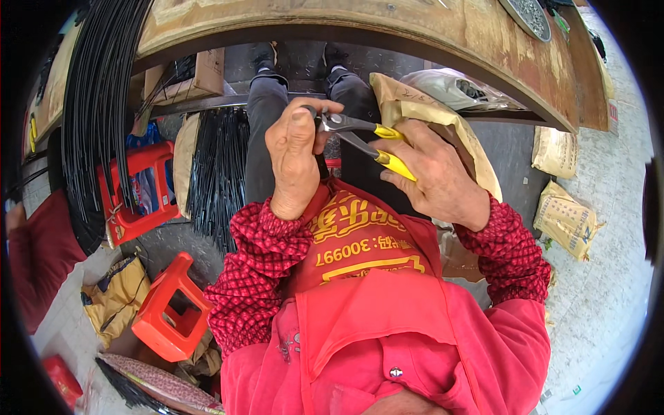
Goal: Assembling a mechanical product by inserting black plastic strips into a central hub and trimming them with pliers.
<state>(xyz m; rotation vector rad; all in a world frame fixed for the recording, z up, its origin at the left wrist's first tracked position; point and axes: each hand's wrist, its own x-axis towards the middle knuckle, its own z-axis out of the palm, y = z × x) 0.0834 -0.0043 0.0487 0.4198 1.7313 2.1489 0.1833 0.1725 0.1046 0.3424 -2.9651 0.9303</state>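
Gripping yellow-handled pliers [360,138] in our right hand [432,173], fingers curled round both handles, left hand [296,149] fingertips pinching at the jaws, two red stools [173,304] left, two sacks [564,218] right.

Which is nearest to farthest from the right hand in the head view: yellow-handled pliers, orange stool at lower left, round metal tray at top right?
1. Yellow-handled pliers: held in the right hand, centre.
2. Round metal tray: on the wooden table, top right.
3. Orange stool: on the floor, lower left.
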